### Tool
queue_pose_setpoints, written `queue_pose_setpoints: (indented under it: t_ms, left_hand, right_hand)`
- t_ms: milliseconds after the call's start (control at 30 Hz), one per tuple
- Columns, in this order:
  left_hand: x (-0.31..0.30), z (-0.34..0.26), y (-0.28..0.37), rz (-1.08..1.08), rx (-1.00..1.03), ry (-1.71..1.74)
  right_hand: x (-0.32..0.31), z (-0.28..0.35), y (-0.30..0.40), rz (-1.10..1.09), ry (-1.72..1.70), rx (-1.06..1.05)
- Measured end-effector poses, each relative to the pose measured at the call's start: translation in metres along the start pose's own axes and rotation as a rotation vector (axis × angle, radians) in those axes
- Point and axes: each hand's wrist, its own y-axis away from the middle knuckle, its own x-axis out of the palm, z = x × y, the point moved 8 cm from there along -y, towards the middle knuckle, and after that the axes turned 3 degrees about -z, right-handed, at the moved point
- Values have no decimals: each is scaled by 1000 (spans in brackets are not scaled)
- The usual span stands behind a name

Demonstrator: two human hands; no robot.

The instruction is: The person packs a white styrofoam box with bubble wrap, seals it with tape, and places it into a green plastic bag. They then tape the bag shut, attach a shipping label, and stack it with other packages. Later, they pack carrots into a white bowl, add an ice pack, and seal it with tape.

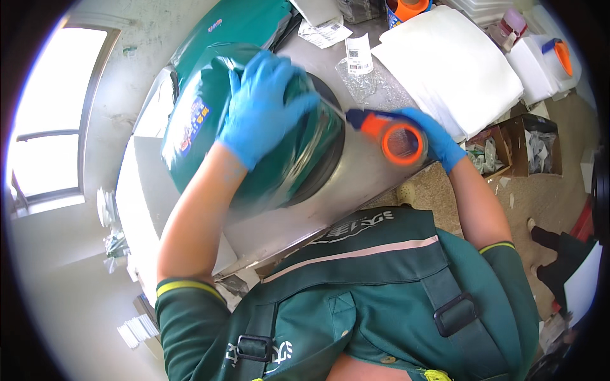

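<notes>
A bulging green plastic package (302, 152) rests on a dark round disc (324, 174) on the metal tabletop (355, 166). My left hand (262, 107), in a blue glove, lies flat on top of the package with its fingers spread. Clear tape strips cross the package's right side. In my blue-gloved right hand (436, 138) is an orange and dark blue tape dispenser (374, 126), its nose close to the package's right edge. A thin strip seems to run from that nose to the package, though motion blur softens this area.
Behind stands another green package (233, 21). Printed labels (359, 55) and clear plastic film (355, 85) lie near a white stack of sheets (448, 66). A second tape dispenser (562, 57) is far right. Cardboard boxes (541, 147) sit below the table; a person's legs (548, 243) show at right.
</notes>
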Motion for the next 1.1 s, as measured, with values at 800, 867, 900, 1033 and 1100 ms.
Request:
queue_pose_setpoints:
  t_ms: [800, 867, 900, 1033, 1100]
  left_hand:
    - [-31, -6, -15, 135, 100, 100]
    - [-21, -10, 17, 323, 255, -132]
    - [-20, -1, 23, 297, 182, -93]
    - [-3, 43, 6, 99, -57, -40]
    - [4, 61, -13, -20, -173, -85]
  right_hand:
    - [42, -37, -113, -59, -162, 16]
    - [40, -15, -112, -51, 122, -252]
    - [45, -8, -105, -31, 274, -371]
    - [4, -26, -69, 73, -58, 224]
    - [14, -35, -64, 55, -64, 234]
